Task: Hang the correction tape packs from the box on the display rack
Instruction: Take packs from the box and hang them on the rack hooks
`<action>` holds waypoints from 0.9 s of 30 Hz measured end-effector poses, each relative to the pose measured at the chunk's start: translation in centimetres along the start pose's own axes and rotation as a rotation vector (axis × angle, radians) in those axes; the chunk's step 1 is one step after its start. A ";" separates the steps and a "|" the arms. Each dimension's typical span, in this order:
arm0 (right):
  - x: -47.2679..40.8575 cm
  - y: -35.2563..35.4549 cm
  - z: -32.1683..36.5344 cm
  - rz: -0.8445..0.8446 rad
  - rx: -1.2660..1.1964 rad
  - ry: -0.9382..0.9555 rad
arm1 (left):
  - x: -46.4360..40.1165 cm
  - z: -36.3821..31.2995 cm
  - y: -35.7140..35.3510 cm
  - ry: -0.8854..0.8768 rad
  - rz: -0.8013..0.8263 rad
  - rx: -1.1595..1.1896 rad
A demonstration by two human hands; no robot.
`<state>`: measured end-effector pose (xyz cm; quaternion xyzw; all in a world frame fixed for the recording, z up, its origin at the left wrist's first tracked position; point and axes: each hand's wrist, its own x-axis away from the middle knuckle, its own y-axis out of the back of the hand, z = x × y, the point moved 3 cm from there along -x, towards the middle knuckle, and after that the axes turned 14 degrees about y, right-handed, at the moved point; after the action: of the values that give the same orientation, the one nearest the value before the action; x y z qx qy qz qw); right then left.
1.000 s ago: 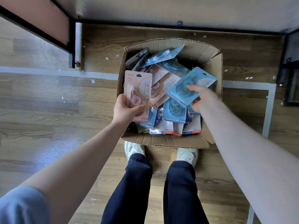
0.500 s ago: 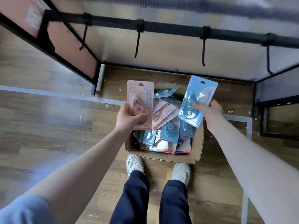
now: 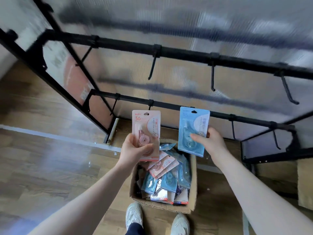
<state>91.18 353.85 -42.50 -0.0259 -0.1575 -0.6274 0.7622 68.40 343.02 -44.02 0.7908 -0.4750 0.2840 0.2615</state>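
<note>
L hand (image 3: 135,150) is gripping the pink correction tape pack (image 3: 147,133) by its lower half, thumb curled across the front, other fingers behind the card. R hand (image 3: 210,143) is pinching the blue correction tape pack (image 3: 193,129) at its right edge, thumb on the front, fingers behind; pack is hanging slightly tilted. Both packs are being held upright above the cardboard box (image 3: 193,185), hang-holes at top, in front of the lower rail of the display rack (image 3: 186,55). Box is sitting on the floor below the hands, w/ many more pink and blue packs piled loose inside. Rack hooks (image 3: 212,77) are all looking bare; view is motion-blurred, so fine detail is uncertain. Judgement: packs are probably light, flat blister cards, fairly stiff but bendable, plastic front likely a bit slick. Best hold is low or at the side edge, as now, keeping the top hole free for the hook. Each card needs squaring to the hook tip before sliding on; forcing it could tear the hole.
</note>
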 end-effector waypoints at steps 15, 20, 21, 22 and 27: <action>3.6 2.0 15.7 0.026 -0.052 0.214 | 9.8 -12.8 2.6 -0.208 0.013 0.038; 4.4 3.4 20.2 -0.016 -0.052 0.286 | 12.8 -16.3 2.9 -0.272 0.025 0.095; 4.6 3.8 21.0 -0.021 -0.051 0.297 | 13.4 -16.9 2.9 -0.285 0.028 0.094; 4.8 4.1 21.9 -0.028 -0.053 0.314 | 13.9 -17.4 2.9 -0.297 0.030 0.093; 5.7 6.0 26.0 -0.073 -0.057 0.401 | 16.0 -20.1 2.8 -0.358 0.056 0.120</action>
<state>92.48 355.94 -15.29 0.0839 0.0145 -0.6512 0.7541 68.07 345.91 -18.36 0.8292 -0.5181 0.1738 0.1170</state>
